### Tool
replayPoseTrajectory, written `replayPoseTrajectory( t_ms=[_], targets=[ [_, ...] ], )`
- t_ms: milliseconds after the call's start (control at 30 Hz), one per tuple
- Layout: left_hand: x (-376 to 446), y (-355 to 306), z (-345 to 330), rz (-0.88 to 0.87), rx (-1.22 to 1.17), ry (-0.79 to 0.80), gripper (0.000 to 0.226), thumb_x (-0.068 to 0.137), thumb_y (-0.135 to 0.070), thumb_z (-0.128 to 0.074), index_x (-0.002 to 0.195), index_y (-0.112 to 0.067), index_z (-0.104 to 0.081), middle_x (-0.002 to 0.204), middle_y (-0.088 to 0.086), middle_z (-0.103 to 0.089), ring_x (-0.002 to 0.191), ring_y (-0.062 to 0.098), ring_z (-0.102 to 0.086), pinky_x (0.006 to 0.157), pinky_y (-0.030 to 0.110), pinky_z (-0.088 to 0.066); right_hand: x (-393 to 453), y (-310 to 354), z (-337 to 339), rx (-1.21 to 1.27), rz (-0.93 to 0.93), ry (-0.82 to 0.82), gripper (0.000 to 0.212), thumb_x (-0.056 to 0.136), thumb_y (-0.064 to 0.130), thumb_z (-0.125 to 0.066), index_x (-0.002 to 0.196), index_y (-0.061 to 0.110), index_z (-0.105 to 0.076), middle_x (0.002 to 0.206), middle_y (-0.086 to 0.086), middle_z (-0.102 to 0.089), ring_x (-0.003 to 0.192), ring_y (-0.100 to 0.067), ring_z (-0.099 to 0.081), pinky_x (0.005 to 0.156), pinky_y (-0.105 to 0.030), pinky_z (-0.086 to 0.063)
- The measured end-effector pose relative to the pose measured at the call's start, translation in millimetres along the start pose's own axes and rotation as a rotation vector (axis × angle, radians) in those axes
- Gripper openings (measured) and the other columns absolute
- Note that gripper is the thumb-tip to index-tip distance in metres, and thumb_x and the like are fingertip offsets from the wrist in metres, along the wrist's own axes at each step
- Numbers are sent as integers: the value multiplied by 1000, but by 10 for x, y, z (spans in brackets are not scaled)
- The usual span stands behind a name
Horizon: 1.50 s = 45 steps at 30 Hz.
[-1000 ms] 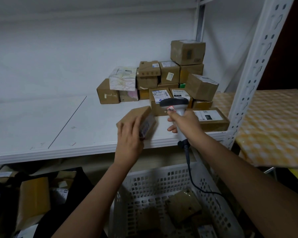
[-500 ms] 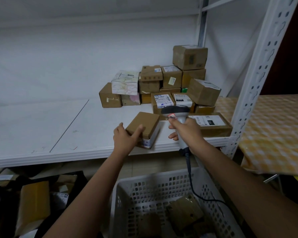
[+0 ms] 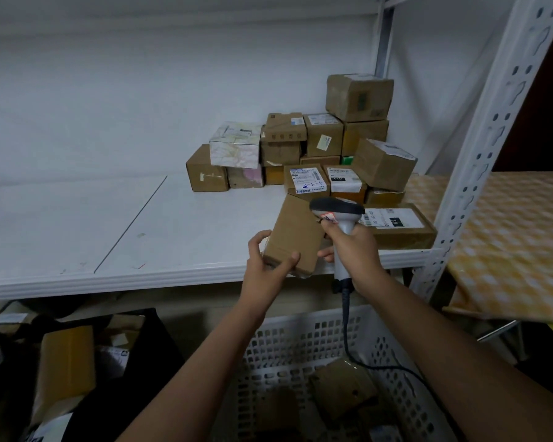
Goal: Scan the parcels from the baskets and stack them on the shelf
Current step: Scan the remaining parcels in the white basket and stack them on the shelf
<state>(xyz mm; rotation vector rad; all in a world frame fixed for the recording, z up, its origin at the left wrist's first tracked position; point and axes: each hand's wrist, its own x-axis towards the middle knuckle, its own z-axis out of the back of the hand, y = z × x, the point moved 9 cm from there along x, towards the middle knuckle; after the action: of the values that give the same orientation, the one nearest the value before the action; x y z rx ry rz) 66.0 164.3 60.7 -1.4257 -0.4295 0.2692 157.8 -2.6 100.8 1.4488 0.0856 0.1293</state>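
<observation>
While the left hand (image 3: 268,266) gripped a box (image 3: 292,237) beside the scanner (image 3: 339,215) held by the right hand (image 3: 353,250), stacked parcels (image 3: 326,151) lay beyond on the shelf (image 3: 109,218); more remained in the basket (image 3: 300,339) below.

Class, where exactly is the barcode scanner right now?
Head view, right of centre: the barcode scanner is gripped by the right hand, beside the left hand's parcel.
</observation>
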Motion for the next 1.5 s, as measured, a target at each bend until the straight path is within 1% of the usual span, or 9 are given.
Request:
replayPoseTrajectory(
  t_ms=[100, 267, 433, 700, 900, 1100, 1233, 1367, 1500],
  targets=[
    [31, -54, 95, -37, -28, -103, 70, 82, -25, -82, 131, -41, -35, 133, 8, -46, 117, 18, -54, 86, 24, -55, 4, -49, 88, 29, -17, -28, 30, 94, 34, -64, 103, 5, -65, 69, -4, -70, 63, -27, -71, 64, -36, -59],
    [3, -329, 301, -324, 326, -218, 90, 72, -10, -88, 140, -32, -33, 140, -4, -31, 134, 7, -32, 108, 16, -34, 29, -104, 255, 76, -45, -87, 30, 92, 37, -66, 101, 8, -66, 71, -1, -72, 65, -26, -72, 73, -41, -60],
    [-10, -280, 332, -310, 386, -220, 100, 74, -14, -87, 152, -26, -26, 147, 0, -26, 139, 11, -29, 112, 26, -35, 13, -105, 245, 70, -51, -82, 29, 92, 38, -65, 97, 10, -65, 71, 0, -71, 62, -22, -71, 73, -40, -60],
    [138, -212, 460, -118, 298, -41, 95, 87, -12, -75, 159, -27, -14, 162, -4, -27, 147, 12, -26, 114, 31, -29, -15, -43, 204, 11, 15, -48, 32, 93, 37, -64, 108, 8, -64, 73, 3, -72, 65, -24, -72, 71, -39, -60],
    [304, -257, 940, -24, 276, -418, 71, 97, -5, -60, 157, -22, -25, 161, 2, -31, 145, 21, -35, 114, 39, -36, 47, 69, 210, -15, 67, -62, 32, 94, 37, -63, 102, 6, -65, 70, 2, -70, 65, -25, -72, 71, -40, -59],
    [185, 1, 550, 89, 113, -341, 74, 98, -20, -63, 157, -25, -19, 164, 4, -18, 149, 26, -27, 117, 53, -34, 263, 247, 55, -114, 58, -26, 31, 94, 44, -60, 99, 13, -61, 72, -5, -72, 61, -13, -67, 70, -33, -57],
    [126, 73, 524, 188, -30, -319, 67, 101, -24, -59, 157, -26, -22, 163, 7, -23, 146, 26, -32, 113, 43, -35, 467, 338, -204, -119, 45, 88, 35, 92, 48, -62, 99, 14, -63, 74, -4, -74, 64, -15, -71, 71, -32, -57],
    [41, 148, 688, 246, -16, -334, 53, 102, -35, -56, 149, -21, -35, 152, 8, -39, 133, 26, -45, 102, 35, -38, 576, 307, -392, -77, -24, 212, 34, 93, 38, -64, 111, 9, -63, 95, -12, -74, 64, -16, -70, 61, -26, -54],
    [11, 334, 768, 358, -93, -291, 52, 100, -48, -52, 139, -15, -42, 118, 11, -60, 104, 23, -62, 101, 45, -50, 500, 326, -417, -64, -13, 233, 27, 94, 33, -64, 106, 9, -66, 92, -7, -74, 60, -15, -65, 57, -25, -51]
  ],
)
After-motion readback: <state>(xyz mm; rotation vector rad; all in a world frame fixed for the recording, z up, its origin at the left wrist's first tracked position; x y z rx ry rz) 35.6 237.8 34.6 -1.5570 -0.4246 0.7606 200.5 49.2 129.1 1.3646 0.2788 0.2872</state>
